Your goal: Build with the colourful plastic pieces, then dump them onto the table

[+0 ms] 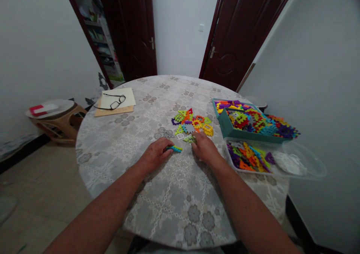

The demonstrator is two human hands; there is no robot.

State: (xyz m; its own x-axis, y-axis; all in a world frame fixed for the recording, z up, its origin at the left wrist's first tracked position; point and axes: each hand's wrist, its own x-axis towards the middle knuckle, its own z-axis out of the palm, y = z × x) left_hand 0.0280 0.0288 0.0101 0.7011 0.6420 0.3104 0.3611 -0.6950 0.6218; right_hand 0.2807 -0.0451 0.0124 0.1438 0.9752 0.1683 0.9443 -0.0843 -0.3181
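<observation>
My left hand [155, 153] rests on the round table [146, 194] with its fingers closed on a small blue and green interlocking piece [176, 148]. My right hand [204, 148] lies a little to the right, fingers curled over a green flat piece [190, 138] at the near edge of a loose pile of colourful plastic pieces [193, 123]. A white square piece [180, 136] lies just beyond the gap between the hands.
A teal box [225, 126] heaped with colourful pieces stands at the right. Nearer, a clear plastic tub [306, 168] holds more. Glasses [114, 103] lie on papers [126, 95] at the far left. A stool [60, 121] stands left of the table.
</observation>
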